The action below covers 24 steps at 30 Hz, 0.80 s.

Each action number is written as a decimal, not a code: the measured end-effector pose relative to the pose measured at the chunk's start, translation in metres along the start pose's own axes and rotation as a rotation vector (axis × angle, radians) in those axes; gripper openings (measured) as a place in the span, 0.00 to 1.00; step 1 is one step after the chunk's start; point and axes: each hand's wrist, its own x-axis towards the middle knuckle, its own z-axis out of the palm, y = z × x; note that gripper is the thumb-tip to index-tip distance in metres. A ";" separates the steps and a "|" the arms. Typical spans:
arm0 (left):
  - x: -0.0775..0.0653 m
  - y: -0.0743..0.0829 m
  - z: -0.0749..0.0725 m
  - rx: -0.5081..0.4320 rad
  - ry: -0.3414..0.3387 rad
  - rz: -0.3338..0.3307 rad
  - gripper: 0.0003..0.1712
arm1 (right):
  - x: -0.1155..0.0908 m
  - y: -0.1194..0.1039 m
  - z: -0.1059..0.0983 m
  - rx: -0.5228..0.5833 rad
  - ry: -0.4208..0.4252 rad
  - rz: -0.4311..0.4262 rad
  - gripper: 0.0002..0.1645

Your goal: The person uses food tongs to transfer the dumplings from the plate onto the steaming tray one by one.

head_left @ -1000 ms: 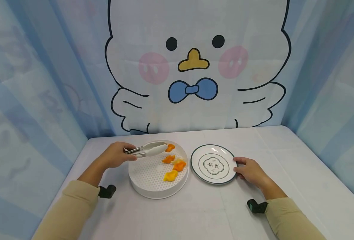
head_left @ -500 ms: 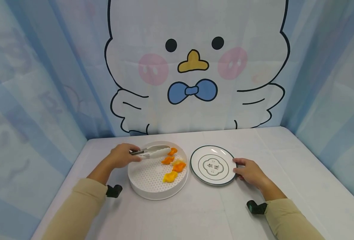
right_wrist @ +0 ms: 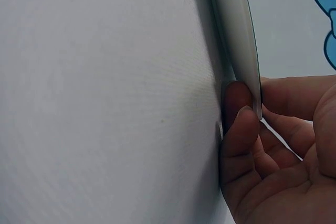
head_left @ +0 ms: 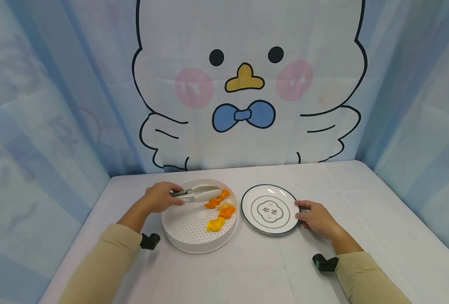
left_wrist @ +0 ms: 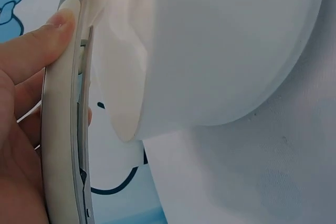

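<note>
My left hand (head_left: 162, 197) grips a pair of metal tongs (head_left: 199, 194) with white tips, thumb on one arm and fingers round the other. Their tips overlap a small orange dumpling-shaped piece (head_left: 224, 194) near the far right of a round white perforated tray (head_left: 186, 223). Close by on that tray lie more orange pieces (head_left: 226, 211) and a yellow one (head_left: 215, 224). In the left wrist view, the tongs' cream handle (left_wrist: 60, 114) stands beside the tray's wall (left_wrist: 231, 51). My right hand (head_left: 315, 216) pinches the right rim of a white, green-edged plate (head_left: 254, 202), with fingertips under the rim (right_wrist: 245, 51).
Tray and plate stand side by side on a white-covered table (head_left: 247, 270), a narrow gap between them. A curtain (head_left: 247, 143) with a cartoon bird rises behind the table's far edge, and blue curtains (head_left: 38, 126) hang at both sides.
My left hand has moved right with the tongs, whose tips now overlap the farthest orange piece. That piece has shifted right, nearer the tray's rim. My right hand stays on the plate.
</note>
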 end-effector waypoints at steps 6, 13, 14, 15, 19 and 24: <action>0.001 0.002 0.001 -0.002 0.001 0.002 0.30 | 0.000 0.000 0.000 0.004 0.002 0.006 0.32; 0.000 0.002 0.001 -0.008 -0.005 0.008 0.29 | 0.000 -0.001 0.000 0.000 0.005 0.003 0.32; 0.000 0.002 0.001 -0.009 -0.007 0.006 0.30 | -0.001 -0.001 0.000 0.000 0.005 0.004 0.32; 0.000 0.002 0.001 -0.010 -0.008 0.005 0.30 | -0.001 -0.001 0.000 0.000 0.005 0.005 0.32; 0.001 0.002 0.000 -0.009 -0.017 0.002 0.30 | -0.001 -0.001 0.000 0.002 0.004 0.004 0.32; 0.002 0.001 0.000 -0.006 -0.023 0.003 0.30 | -0.001 -0.001 0.001 0.004 0.006 0.005 0.32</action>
